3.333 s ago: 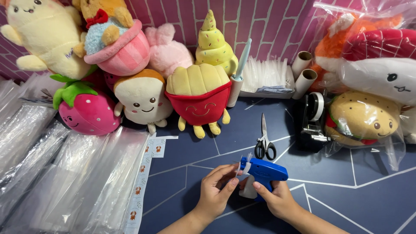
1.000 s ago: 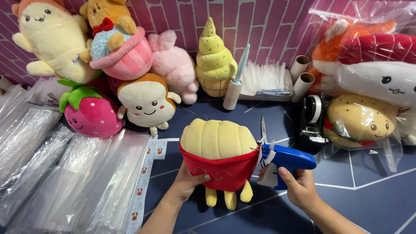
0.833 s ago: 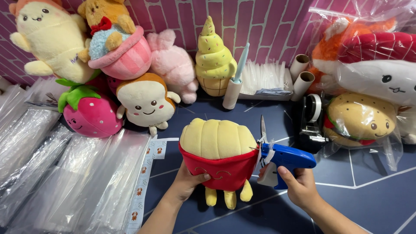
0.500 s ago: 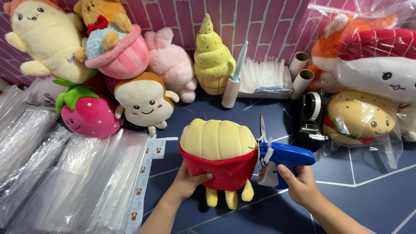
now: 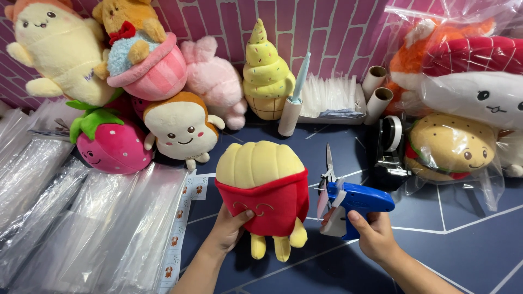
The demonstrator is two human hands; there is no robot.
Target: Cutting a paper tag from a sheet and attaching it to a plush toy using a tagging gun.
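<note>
My left hand (image 5: 227,228) grips the lower left side of a french-fries plush (image 5: 262,190), red pouch with yellow fries and small yellow legs, held upright above the dark blue floor. My right hand (image 5: 373,235) holds a blue tagging gun (image 5: 348,207) by its handle, its tip pointing left toward the plush's right edge, close to it. A pair of scissors (image 5: 329,163) lies just behind the gun.
Plush toys line the pink brick wall: a strawberry (image 5: 106,144), a toast (image 5: 178,126), an ice-cream cone (image 5: 266,76), a bagged burger (image 5: 452,147). Clear plastic bags (image 5: 71,228) are stacked at left. A tape dispenser (image 5: 389,147) and cardboard rolls (image 5: 376,92) stand at the back right.
At first both hands worked at the tagging gun while the fries plush stood by the wall. My left hand has since brought the plush forward beside the gun; lately little moves.
</note>
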